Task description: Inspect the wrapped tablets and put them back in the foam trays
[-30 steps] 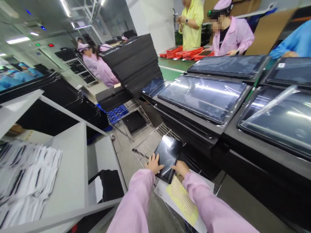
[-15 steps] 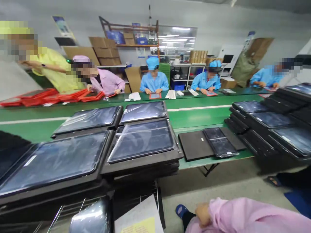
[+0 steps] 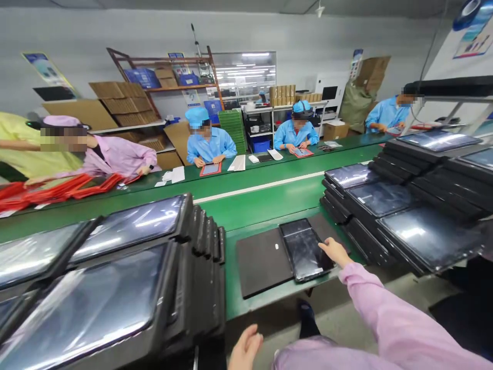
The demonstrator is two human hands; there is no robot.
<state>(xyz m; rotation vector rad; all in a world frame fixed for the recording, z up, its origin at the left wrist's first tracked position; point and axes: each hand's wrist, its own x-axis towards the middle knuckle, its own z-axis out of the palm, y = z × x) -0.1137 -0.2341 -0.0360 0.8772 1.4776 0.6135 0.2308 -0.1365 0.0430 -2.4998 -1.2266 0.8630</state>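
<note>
- The tablet (image 3: 304,249) is lying flat, screen up, right of centre in the lower half of the frame, its lower end sitting close to the near edge of the green table (image 3: 239,307).
- Its long axis is running steeply from upper left to lower right, so one long side is facing the right hand (image 3: 336,252).
- The right hand is the nearer one: its fingertips are meeting that right long side at about the middle, and the tablet is lying directly to their left. Whether they are gripping the edge or only touching it, I cannot tell.
- The left hand (image 3: 245,350) is hovering at the bottom centre, partly cut off by the frame, its fingers bending loosely around nothing visible. It is staying well apart from the tablet, which is lying up and to the right of it.
- A dark pad (image 3: 262,263) is showing on the tablet's left, and more dark material is showing on its right; whether that is one piece, I cannot tell.
- The left stack (image 3: 204,288) and the right stack (image 3: 370,241) are flanking this spot, the right one standing just beyond the right hand.
</note>
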